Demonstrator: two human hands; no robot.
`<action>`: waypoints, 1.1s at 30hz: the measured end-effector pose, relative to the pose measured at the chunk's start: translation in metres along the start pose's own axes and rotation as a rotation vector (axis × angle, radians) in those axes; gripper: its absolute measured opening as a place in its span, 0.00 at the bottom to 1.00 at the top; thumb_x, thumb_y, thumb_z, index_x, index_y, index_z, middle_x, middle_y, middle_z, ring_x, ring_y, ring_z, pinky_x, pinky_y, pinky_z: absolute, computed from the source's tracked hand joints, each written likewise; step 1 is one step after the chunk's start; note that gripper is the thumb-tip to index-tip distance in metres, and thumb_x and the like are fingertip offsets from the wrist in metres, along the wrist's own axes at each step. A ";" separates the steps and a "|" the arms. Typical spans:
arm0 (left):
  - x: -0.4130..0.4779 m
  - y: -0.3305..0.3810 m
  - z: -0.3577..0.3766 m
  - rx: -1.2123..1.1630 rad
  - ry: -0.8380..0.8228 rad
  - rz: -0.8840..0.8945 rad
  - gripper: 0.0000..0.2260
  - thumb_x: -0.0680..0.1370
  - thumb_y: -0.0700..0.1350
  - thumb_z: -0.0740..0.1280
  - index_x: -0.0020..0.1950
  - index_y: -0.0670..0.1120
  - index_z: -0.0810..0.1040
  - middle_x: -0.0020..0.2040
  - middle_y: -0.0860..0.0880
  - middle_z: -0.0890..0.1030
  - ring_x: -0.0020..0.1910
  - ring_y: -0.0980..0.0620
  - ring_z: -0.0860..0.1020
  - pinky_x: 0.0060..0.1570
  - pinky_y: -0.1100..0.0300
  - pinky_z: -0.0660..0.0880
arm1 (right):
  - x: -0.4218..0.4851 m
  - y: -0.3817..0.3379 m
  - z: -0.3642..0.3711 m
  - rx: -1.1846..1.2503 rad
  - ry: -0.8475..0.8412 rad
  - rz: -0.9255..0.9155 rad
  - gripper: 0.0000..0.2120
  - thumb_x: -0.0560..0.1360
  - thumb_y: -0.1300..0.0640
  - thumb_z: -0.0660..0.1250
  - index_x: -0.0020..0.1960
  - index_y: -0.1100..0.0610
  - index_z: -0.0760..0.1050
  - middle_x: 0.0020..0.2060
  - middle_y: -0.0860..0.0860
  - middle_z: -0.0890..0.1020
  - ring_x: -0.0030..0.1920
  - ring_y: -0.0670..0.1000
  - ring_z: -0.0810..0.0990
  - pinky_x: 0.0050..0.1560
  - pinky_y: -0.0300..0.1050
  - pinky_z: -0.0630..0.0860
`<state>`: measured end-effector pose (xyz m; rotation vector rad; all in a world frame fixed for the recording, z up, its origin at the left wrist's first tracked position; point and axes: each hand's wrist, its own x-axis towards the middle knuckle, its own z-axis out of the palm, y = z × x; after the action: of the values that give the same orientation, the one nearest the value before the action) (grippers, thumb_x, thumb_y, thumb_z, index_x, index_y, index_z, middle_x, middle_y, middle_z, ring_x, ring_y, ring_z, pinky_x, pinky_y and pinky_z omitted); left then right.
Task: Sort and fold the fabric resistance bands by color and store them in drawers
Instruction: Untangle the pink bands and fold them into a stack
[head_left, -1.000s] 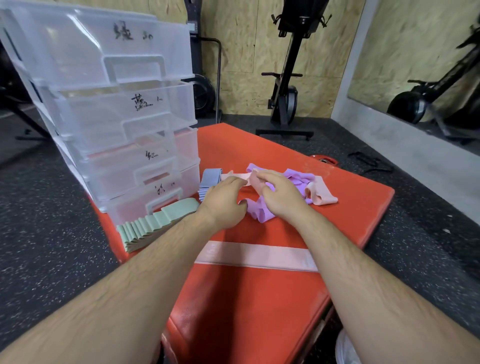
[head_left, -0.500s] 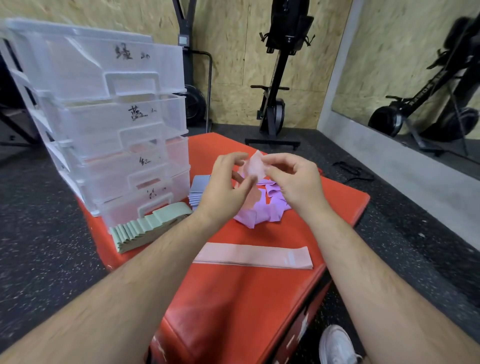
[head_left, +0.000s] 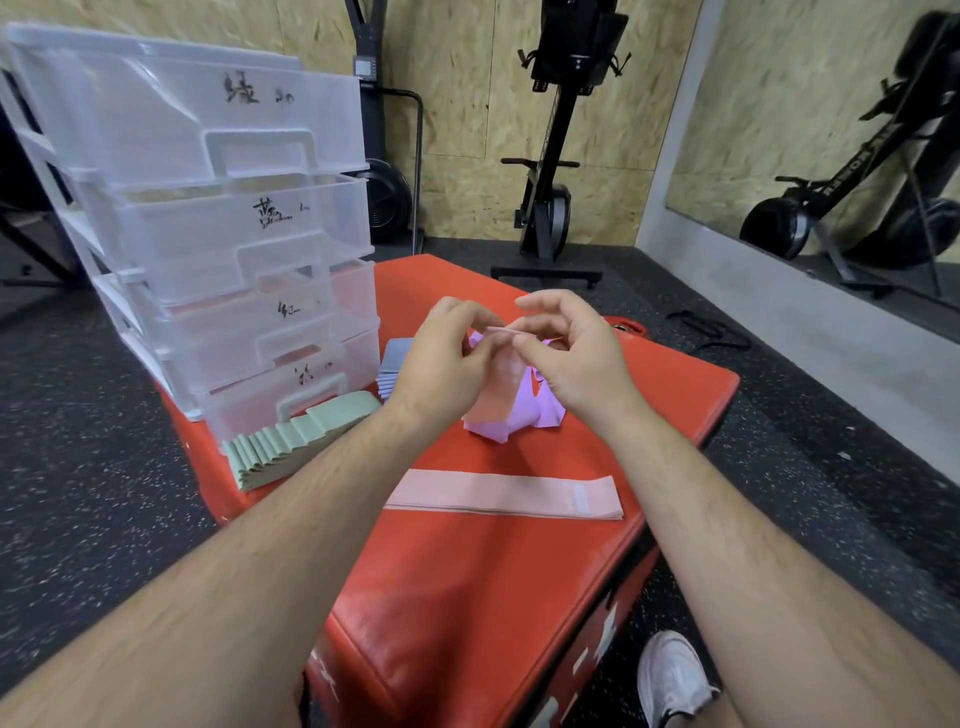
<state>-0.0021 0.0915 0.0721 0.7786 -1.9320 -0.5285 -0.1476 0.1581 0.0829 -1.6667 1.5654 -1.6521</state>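
Between fingers, limp pink band

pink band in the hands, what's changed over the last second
The left hand and right hand were low on the purple pile, taking hold of a pink band. They have raised it, and now pinch its top edge so that it hangs above the pile. The flat pink band, green stack, blue stack and drawers stayed put.
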 end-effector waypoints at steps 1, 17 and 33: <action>0.000 0.000 -0.001 0.001 0.002 -0.007 0.03 0.79 0.44 0.69 0.47 0.45 0.79 0.46 0.51 0.79 0.40 0.61 0.72 0.40 0.71 0.65 | 0.000 0.002 0.003 0.021 -0.004 0.025 0.17 0.75 0.65 0.70 0.60 0.52 0.76 0.44 0.47 0.85 0.44 0.42 0.81 0.47 0.38 0.75; -0.005 -0.017 -0.062 -0.146 0.203 -0.112 0.04 0.78 0.42 0.68 0.44 0.45 0.78 0.38 0.56 0.77 0.37 0.58 0.72 0.39 0.64 0.70 | 0.003 0.043 0.067 -0.191 -0.298 0.120 0.12 0.75 0.67 0.66 0.44 0.50 0.77 0.38 0.46 0.83 0.39 0.45 0.79 0.45 0.48 0.78; -0.007 -0.049 -0.095 -0.283 0.312 -0.463 0.05 0.79 0.48 0.68 0.46 0.47 0.78 0.42 0.51 0.81 0.40 0.55 0.75 0.40 0.65 0.73 | 0.005 0.045 -0.030 -0.614 -0.293 0.179 0.11 0.75 0.45 0.71 0.39 0.50 0.75 0.35 0.46 0.79 0.36 0.45 0.75 0.40 0.44 0.70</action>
<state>0.0991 0.0581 0.0793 1.0566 -1.3539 -0.8811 -0.1948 0.1522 0.0571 -1.8596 2.1134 -0.8264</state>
